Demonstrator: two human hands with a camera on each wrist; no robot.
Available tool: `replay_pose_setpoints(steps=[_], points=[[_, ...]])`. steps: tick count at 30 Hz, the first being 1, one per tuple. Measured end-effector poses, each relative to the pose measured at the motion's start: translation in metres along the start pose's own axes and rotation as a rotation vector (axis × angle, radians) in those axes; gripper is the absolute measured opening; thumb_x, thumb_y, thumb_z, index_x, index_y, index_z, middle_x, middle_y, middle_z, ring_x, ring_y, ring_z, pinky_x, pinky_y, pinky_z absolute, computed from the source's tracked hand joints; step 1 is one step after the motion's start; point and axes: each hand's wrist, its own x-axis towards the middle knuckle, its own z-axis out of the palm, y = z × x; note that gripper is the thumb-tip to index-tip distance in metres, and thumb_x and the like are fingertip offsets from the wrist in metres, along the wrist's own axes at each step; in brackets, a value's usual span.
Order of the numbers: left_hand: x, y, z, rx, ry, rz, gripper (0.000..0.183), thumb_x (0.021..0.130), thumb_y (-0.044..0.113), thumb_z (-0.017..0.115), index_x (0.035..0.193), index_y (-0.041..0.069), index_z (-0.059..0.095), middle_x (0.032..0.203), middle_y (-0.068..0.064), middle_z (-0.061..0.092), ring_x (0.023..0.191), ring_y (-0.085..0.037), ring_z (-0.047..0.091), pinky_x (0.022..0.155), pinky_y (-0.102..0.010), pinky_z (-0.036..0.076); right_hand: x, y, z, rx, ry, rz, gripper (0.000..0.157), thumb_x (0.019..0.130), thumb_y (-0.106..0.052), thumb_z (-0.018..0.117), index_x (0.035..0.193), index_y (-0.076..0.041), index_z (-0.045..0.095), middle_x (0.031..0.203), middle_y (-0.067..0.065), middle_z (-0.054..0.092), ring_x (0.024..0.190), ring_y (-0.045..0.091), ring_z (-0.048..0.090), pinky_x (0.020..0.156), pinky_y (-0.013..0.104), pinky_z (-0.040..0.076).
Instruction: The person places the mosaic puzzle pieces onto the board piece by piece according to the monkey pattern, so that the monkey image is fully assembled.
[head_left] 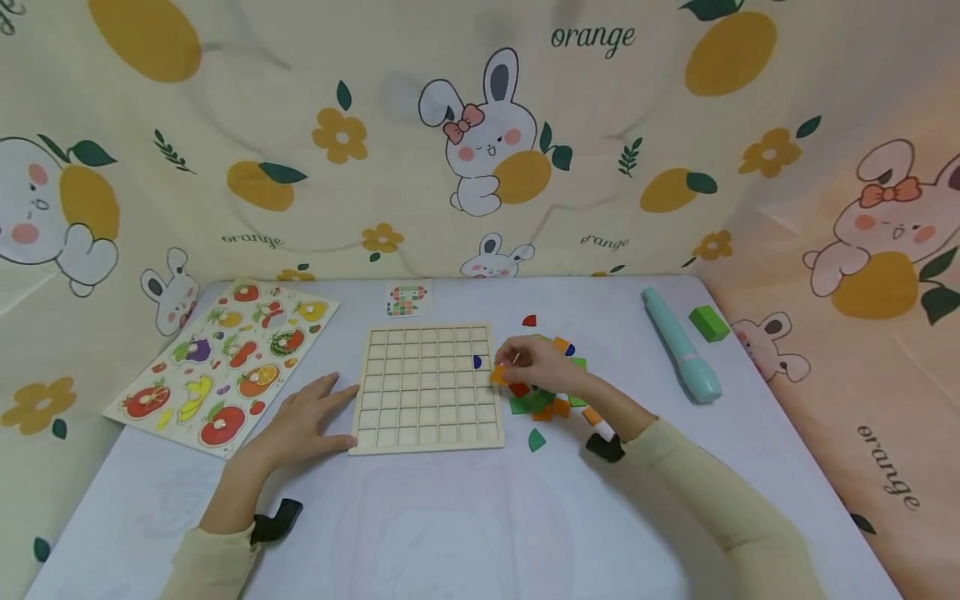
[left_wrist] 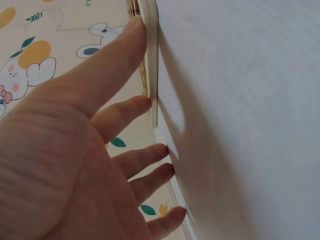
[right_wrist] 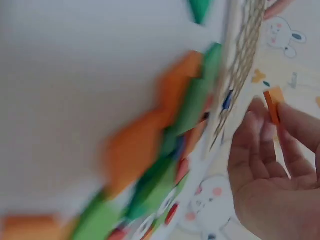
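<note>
A square wooden grid board (head_left: 431, 389) lies flat in the middle of the table. One dark blue half-round piece (head_left: 477, 362) sits in a cell by its right side. My left hand (head_left: 309, 423) rests at the board's left edge, fingers spread, with the thumb against the rim in the left wrist view. Between thumb and fingertips my right hand (head_left: 543, 364) pinches an orange block (right_wrist: 273, 104), held just over the board's right edge. Beneath that hand is a loose pile of green, orange, red and blue pieces (head_left: 540, 402), partly hidden by it.
A small pattern card (head_left: 408, 297) lies behind the board. To the left is a fruit picture board (head_left: 232, 362). A teal microphone-shaped object (head_left: 681, 346) and a green block (head_left: 708, 323) lie at the right. A green quarter-round piece (head_left: 536, 440) sits before the pile.
</note>
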Motion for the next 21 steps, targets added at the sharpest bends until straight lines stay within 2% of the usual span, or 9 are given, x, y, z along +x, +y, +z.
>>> replay_pose_setpoints(steps=[4, 7, 12, 16, 21], points=[[0.001, 0.0, 0.002, -0.008, -0.004, 0.0, 0.079, 0.081, 0.043, 0.08, 0.146, 0.008, 0.051, 0.153, -0.032, 0.033, 0.141, -0.052, 0.027, 0.106, -0.075, 0.024, 0.035, 0.0, 0.007, -0.034, -0.05, -0.059, 0.011, 0.093, -0.001, 0.066, 0.104, -0.001, 0.068, 0.091, 0.008, 0.063, 0.08, 0.021, 0.055, 0.068, 0.025, 0.049], [0.002, 0.001, 0.004, -0.011, -0.011, 0.004, 0.08, 0.081, 0.045, 0.079, 0.146, 0.008, 0.051, 0.154, -0.031, 0.032, 0.141, -0.052, 0.027, 0.106, -0.074, 0.024, 0.05, 0.002, 0.01, -0.023, -0.049, -0.053, 0.011, 0.093, 0.002, 0.065, 0.103, 0.001, 0.067, 0.089, 0.009, 0.061, 0.078, 0.02, 0.054, 0.067, 0.024, 0.048], [0.001, 0.002, 0.002, -0.002, -0.011, -0.003, 0.079, 0.081, 0.044, 0.08, 0.146, 0.009, 0.051, 0.154, -0.031, 0.032, 0.14, -0.053, 0.028, 0.106, -0.074, 0.024, 0.061, -0.001, 0.013, -0.008, -0.018, -0.021, 0.01, 0.092, 0.002, 0.065, 0.102, 0.001, 0.068, 0.09, 0.009, 0.063, 0.078, 0.02, 0.054, 0.069, 0.025, 0.048], [0.0, 0.002, 0.0, -0.002, -0.009, -0.01, 0.079, 0.081, 0.043, 0.08, 0.146, 0.009, 0.051, 0.154, -0.031, 0.032, 0.14, -0.053, 0.028, 0.106, -0.075, 0.024, 0.068, -0.001, 0.015, -0.017, -0.029, -0.035, 0.01, 0.092, 0.003, 0.067, 0.101, 0.002, 0.069, 0.088, 0.008, 0.065, 0.079, 0.018, 0.055, 0.073, 0.024, 0.049], [-0.001, 0.002, -0.001, -0.003, -0.009, -0.01, 0.078, 0.082, 0.044, 0.079, 0.146, 0.009, 0.051, 0.154, -0.031, 0.033, 0.141, -0.052, 0.027, 0.106, -0.074, 0.025, 0.074, 0.0, 0.021, -0.051, -0.04, -0.045, 0.008, 0.09, 0.004, 0.069, 0.098, 0.001, 0.069, 0.082, 0.006, 0.062, 0.076, 0.016, 0.053, 0.069, 0.023, 0.047]])
